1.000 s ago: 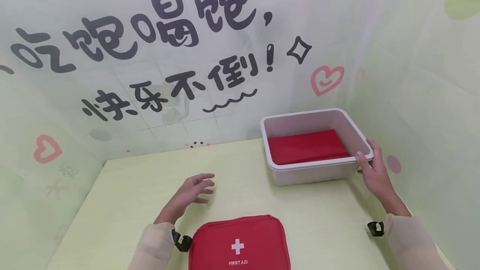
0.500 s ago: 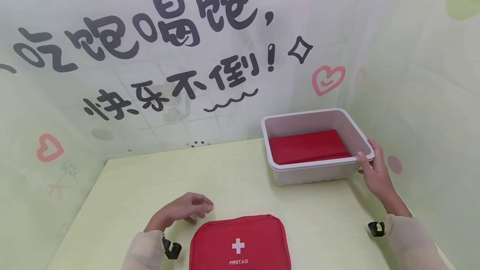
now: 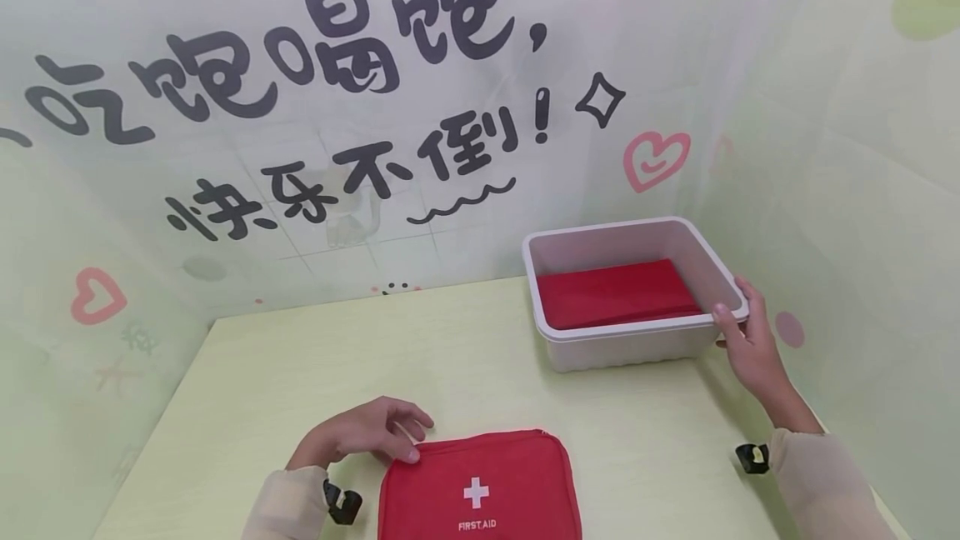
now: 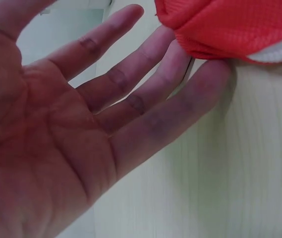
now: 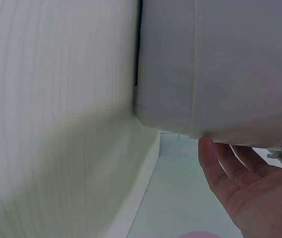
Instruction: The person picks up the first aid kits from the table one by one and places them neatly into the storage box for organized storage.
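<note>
A red first aid bag (image 3: 517,482) with a white cross lies flat at the table's front, cut off by the frame's lower edge. My left hand (image 3: 367,430) is at its upper left corner, thumb tip right at the bag's edge. In the left wrist view the fingers (image 4: 131,104) are spread and only slightly bent, their tips by the red fabric (image 4: 230,29). My right hand (image 3: 752,352) grips the right front corner of a light grey plastic bin (image 3: 630,348), thumb over the rim and fingers outside. A flat red item (image 3: 615,294) lies in the bin.
The pale yellow table (image 3: 300,365) meets a printed wall cloth (image 3: 465,248) at the back, with cloth on both sides too. In the right wrist view the table edge (image 5: 148,173) runs close beside the bin.
My left hand has come down and toward me, from above the table to the first aid bag's upper left corner. The right hand and the bin have stayed in place.
</note>
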The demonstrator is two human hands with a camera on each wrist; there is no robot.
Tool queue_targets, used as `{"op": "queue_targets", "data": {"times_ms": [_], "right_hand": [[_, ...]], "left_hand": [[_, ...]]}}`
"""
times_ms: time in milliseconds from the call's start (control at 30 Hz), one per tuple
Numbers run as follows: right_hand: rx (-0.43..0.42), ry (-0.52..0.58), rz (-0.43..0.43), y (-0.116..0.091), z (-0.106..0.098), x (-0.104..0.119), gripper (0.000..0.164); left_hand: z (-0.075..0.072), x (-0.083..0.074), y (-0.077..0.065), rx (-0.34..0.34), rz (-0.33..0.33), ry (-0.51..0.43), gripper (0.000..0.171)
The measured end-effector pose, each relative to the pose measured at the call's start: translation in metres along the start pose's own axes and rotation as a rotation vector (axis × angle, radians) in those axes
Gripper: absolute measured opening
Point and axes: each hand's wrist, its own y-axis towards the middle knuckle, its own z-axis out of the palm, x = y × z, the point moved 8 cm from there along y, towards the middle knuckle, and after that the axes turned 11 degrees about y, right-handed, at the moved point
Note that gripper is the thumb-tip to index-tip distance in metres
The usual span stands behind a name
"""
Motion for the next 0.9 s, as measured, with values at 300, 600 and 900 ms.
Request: {"op": "queue_targets", "data": {"times_ms": [300,600,900], "right_hand": [[0.005,0.002,-0.004,0.0004,0.0010,0.0001,0.061],[0.000,0.001,0.002,0.0000,0.0006,0.0000,0.061],[0.002,0.001,-0.002,0.0002,0.0004,-0.0013,0.061]], "left_hand": [[0.0003,-0.0002,0.0007,-0.004,0.009,0.021,0.046],[-0.0002,-0.0013,0.0004,0.006,0.045,-0.019,0.043],[-0.0004,0.0019,0.0009,0.018,0.057,-0.009,0.042]]}}
